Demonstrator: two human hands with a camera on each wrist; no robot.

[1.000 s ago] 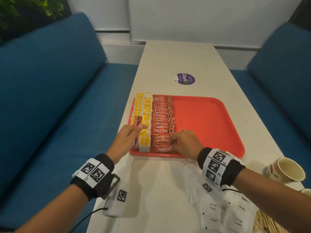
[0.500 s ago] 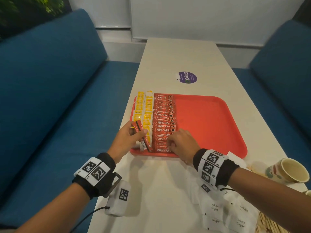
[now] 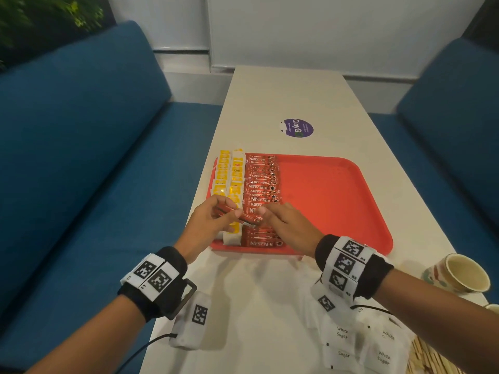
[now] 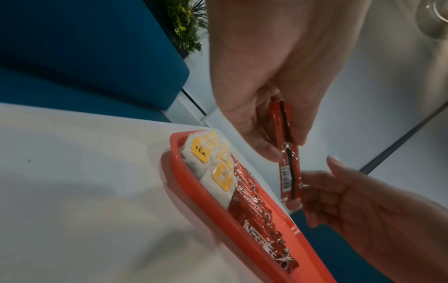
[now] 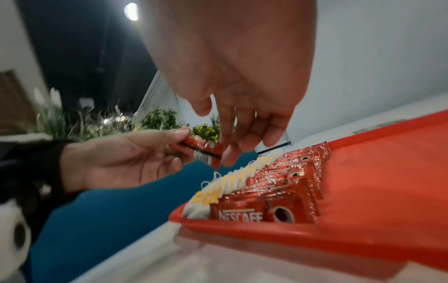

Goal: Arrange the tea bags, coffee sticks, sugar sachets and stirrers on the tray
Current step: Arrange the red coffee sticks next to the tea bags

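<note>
Left hand (image 3: 208, 222) pinches one coffee stick (image 3: 244, 216) above the tray's (image 3: 337, 201) near-left corner; your right hand (image 3: 286, 225), fingers loose, touches its free end. Take it flat, label up, square to the row.

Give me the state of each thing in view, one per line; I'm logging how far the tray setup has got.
Tray: on the table, right part bare.
Tea bags: laid in rows at the tray's left edge.
Coffee sticks: overlapped in a column beside the tea bags.
Loose coffee stick: held above the tray.
Left hand: pinches the loose stick.
Right hand: fingertips at the stick's free end.
Sugar sachets: loose on the table.
Paper cup: upright, looks empty.
</note>
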